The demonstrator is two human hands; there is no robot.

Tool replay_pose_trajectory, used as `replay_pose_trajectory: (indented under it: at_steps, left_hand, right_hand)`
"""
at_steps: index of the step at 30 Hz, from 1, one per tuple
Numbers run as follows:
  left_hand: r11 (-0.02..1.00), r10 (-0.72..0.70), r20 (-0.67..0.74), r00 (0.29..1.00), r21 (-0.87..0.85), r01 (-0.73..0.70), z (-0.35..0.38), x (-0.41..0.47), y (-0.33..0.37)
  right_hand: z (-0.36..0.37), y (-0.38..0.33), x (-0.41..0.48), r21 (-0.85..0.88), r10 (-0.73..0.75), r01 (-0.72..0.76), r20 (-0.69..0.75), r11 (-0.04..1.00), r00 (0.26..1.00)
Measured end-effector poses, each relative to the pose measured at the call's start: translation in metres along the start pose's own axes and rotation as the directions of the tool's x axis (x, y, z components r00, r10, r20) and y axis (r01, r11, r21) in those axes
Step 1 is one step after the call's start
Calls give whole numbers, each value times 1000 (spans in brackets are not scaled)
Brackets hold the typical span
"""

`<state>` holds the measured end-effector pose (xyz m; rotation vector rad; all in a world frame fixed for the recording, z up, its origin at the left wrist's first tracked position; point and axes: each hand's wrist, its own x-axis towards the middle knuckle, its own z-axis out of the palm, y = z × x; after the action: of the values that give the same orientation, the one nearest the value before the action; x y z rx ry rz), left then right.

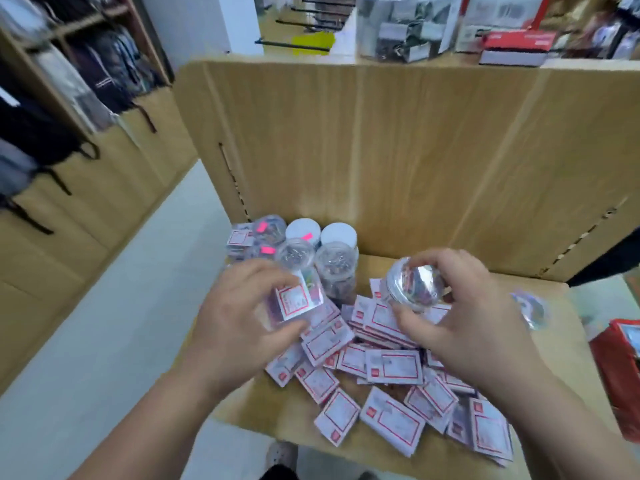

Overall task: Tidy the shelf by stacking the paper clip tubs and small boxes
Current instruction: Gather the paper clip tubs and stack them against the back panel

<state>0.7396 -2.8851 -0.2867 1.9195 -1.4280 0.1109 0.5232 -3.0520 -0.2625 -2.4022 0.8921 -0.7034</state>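
Observation:
My left hand (pixel 239 317) grips a small clear box (pixel 294 301) with a red-framed white label, held just above the wooden shelf (pixel 287 417). My right hand (pixel 467 306) grips a round clear paper clip tub (pixel 414 284) by its lid, tilted over the pile. Several small labelled boxes (pixel 394 368) lie scattered across the shelf below both hands. Several clear tubs (pixel 334 263) stand stacked at the back left against the wooden back panel (pixel 398 150), two with white lids. Beside them more boxes with pink stickers (pixel 258 237) sit piled.
Another clear tub (pixel 530 310) lies on the shelf to the right, blurred. A red packet (pixel 620 362) sits at the far right edge. The upper shelf holds clip boxes and a red stapler pack (pixel 516 46). Bags (pixel 41 133) hang on racks left, across the aisle floor.

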Motion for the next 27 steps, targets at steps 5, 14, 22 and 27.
replay_pose_trajectory:
  at_steps: [5,14,22,27]
  left_hand:
    - [991,-102,20,995,86,100,-34,-7,-90]
    - [1000,-9,166,986,-16,12,-24,17,-194]
    - [969,138,197,971,-230,-91,-4,28,-215]
    - [970,103,157,982,-233,-65,-2,28,-210]
  right_hand:
    - [44,-35,22,15,-27,27,54,1000,998]
    - [91,-90,52,-22,50,-51,-12,998,999]
    - [106,-112,55,-63,116,-123,-98,990,988]
    - [114,-119,54,-109,147,-158,-107,981,983]
